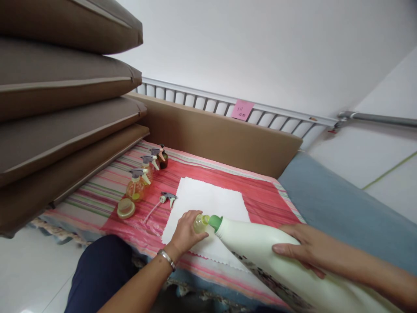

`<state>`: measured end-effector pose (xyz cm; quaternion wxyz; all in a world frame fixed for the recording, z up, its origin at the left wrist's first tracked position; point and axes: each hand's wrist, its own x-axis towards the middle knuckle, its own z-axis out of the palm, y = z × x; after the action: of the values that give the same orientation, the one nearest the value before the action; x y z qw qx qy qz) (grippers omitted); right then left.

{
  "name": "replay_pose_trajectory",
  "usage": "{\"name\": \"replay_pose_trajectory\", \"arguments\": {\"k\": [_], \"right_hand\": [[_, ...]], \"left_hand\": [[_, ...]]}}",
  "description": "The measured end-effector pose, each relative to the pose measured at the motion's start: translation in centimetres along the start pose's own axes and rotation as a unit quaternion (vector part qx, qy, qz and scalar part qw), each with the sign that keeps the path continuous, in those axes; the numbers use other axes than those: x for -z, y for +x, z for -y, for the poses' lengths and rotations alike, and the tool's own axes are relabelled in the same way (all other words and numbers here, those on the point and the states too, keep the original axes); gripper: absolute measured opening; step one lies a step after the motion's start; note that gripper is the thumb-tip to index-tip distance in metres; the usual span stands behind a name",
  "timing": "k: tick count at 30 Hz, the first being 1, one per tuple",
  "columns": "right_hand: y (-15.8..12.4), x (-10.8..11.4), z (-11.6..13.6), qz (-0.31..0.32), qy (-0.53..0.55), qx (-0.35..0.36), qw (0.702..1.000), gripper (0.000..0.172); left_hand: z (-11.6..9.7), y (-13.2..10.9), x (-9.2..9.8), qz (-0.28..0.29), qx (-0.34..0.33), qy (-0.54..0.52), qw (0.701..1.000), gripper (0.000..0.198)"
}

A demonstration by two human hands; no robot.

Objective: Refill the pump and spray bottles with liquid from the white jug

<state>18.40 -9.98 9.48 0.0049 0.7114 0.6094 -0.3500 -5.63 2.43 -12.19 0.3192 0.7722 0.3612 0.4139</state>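
My left hand (187,232) is wrapped round a small clear yellowish bottle (201,223) above a white cloth with a scalloped edge (211,198). In my right hand (306,248) lies a large pale-green detergent bottle (260,239), tilted so its green spout (215,222) meets the small bottle's mouth. Whether liquid is flowing cannot be made out. A loose trigger spray head (167,198) with its dip tube rests left of the white cloth. Beside it are a round cream-coloured lid or jar (126,208) and a spray bottle (135,187) with yellow liquid.
More spray bottles (150,165) and a dark bottle (163,158) stand in a row behind. A red plastic sheet (263,195) covers part of the striped cloth (94,195). Stacked brown cushions (71,87) rise at the left; a brown board (221,134) leans against a radiator (208,104).
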Motion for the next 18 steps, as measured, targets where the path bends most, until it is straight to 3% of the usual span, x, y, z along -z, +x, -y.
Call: {"name": "replay_pose_trajectory", "arguments": {"k": [18], "right_hand": [[-0.23,0.68,0.99,0.022,0.013,0.002,1.0,0.044]], "left_hand": [[0.01,-0.06,-0.1,0.003,-0.002,0.012,1.0,0.062]]}}
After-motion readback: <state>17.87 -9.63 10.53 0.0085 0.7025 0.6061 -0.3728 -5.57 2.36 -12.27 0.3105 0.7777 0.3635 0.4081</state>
